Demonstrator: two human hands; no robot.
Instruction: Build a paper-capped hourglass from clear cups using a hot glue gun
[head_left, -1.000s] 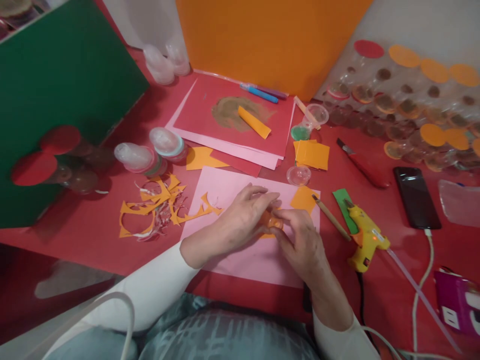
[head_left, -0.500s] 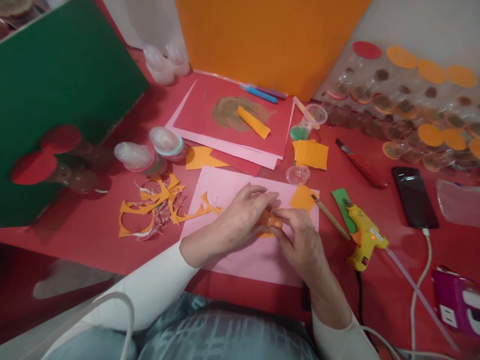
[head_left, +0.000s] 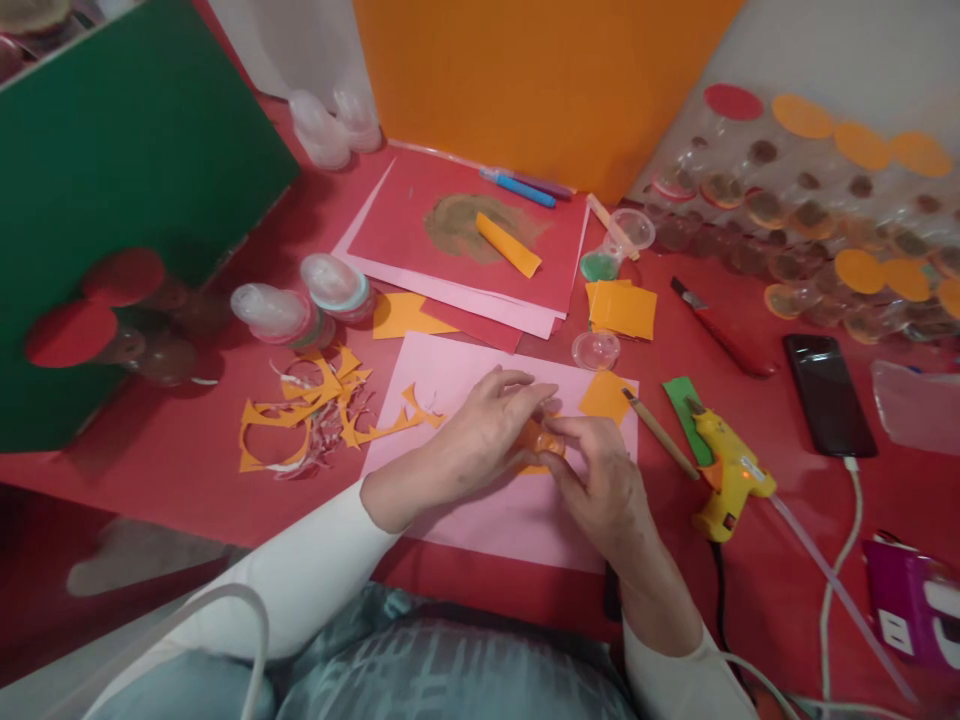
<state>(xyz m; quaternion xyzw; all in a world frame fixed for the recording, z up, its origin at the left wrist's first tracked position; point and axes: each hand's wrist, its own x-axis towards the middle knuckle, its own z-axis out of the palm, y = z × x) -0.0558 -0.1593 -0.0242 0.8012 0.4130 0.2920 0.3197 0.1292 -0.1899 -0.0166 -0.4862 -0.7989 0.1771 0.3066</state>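
Note:
Over a pink sheet point(head_left: 480, 530), both my hands close around a small clear plastic cup point(head_left: 550, 442) that looks orange from the paper under it. An orange paper piece point(head_left: 534, 470) shows below the cup. My left hand point(head_left: 499, 425) grips the cup from the left, its fingers arched over the top and partly hiding it. From the right, my right hand point(head_left: 600, 470) pinches the cup's edge between thumb and fingers. Just beyond lie an orange paper square point(head_left: 604, 397) and a pencil point(head_left: 660, 433).
A yellow glue gun point(head_left: 731, 470) on green paper, a phone point(head_left: 830, 395) and a red cutter point(head_left: 727, 330) lie right. Orange paper scraps point(head_left: 274, 440) are heaped left. Stacked plastic cups point(head_left: 277, 315), a green board point(head_left: 135, 200) and an orange board point(head_left: 540, 90) stand around.

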